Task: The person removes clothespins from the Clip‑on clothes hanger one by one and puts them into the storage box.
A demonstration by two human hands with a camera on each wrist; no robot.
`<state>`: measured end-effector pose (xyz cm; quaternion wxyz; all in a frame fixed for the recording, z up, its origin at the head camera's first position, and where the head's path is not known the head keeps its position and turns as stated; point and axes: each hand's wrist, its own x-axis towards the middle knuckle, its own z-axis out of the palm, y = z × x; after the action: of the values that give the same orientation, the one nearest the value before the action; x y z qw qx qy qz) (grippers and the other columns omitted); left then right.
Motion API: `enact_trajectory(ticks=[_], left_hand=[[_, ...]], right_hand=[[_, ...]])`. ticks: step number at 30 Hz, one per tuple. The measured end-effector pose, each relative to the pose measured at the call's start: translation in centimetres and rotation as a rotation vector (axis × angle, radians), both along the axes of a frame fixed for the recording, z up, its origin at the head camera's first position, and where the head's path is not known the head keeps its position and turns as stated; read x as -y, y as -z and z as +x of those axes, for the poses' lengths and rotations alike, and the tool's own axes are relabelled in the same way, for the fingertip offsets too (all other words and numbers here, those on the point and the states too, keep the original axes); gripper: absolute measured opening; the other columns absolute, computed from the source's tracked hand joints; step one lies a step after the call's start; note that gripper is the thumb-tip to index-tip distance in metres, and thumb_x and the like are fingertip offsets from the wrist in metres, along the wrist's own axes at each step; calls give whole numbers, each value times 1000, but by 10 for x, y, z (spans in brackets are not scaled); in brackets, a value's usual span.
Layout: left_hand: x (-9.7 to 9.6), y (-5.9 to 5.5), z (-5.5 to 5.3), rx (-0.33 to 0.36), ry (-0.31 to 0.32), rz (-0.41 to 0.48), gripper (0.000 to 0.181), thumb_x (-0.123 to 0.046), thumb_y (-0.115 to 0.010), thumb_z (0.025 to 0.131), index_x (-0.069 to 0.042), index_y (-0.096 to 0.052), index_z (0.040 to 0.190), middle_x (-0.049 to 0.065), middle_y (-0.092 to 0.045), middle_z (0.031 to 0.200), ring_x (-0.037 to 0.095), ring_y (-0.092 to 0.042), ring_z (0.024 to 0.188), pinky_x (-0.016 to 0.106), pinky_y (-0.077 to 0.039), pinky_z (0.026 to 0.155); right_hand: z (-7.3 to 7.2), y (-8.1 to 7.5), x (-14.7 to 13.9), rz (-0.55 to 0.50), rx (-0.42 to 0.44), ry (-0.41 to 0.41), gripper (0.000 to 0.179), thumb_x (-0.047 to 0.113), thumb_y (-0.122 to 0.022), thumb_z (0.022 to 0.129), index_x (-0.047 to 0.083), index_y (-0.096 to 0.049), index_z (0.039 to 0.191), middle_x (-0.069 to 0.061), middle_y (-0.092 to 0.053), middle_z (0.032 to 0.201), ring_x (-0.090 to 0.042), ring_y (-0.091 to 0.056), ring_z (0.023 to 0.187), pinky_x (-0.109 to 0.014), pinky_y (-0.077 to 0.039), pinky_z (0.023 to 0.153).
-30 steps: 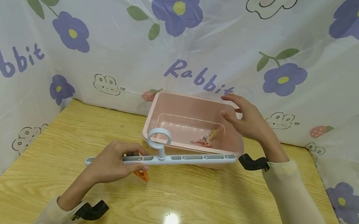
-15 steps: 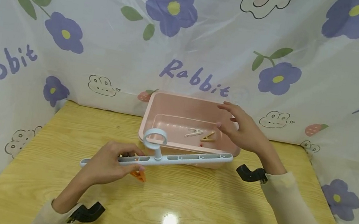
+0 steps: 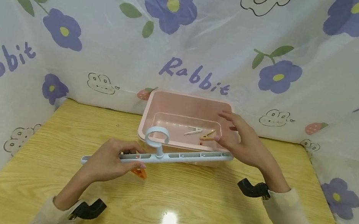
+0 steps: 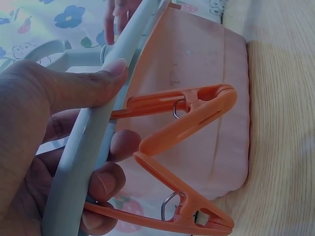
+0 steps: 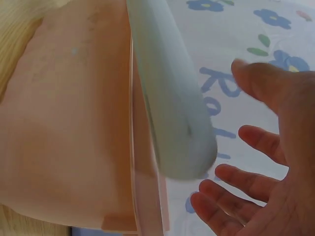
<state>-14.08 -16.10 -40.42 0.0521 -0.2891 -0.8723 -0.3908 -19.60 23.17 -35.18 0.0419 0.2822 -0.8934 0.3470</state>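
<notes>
My left hand [image 3: 109, 161] grips a pale blue plastic clothes hanger [image 3: 187, 155] left of its round hook, holding it tilted in front of the bin. Beneath the bar, two orange clothespins [image 4: 197, 115] show by the left fingers in the left wrist view. My right hand [image 3: 244, 141] hovers over the bin's right side with fingers spread. In the right wrist view it is beside the hanger's rounded end, apart from it. Inside the pink bin [image 3: 144, 122] lie a white clothespin [image 3: 193, 131], a tan clothespin [image 3: 208, 135] and a tiny red bit [image 3: 200, 144].
The bin stands at the back of the wood-grain table [image 3: 137, 210], close to a hanging white cloth [image 3: 208, 39] printed with purple flowers. That cloth also encloses the left and right sides.
Blurred pink and tan shapes in the bin a second ago are now clothespins lying still. My right hand has come down towards the hanger's right end. The left hand keeps its grip.
</notes>
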Motion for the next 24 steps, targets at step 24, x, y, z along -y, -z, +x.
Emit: enact_trajectory(ticks=[24], left_hand=[[-26,-2,-2,-71,93,-11,24,-26,-87,83,-26,-76,105,-17,-73,81,-2,-57,65,22,-47,61]], right_hand=[[59,9,26,-38,-19,-102,76,24,-73,97,30,-31,160,4,-50,154,-18,-57,130,-44,-53,101]])
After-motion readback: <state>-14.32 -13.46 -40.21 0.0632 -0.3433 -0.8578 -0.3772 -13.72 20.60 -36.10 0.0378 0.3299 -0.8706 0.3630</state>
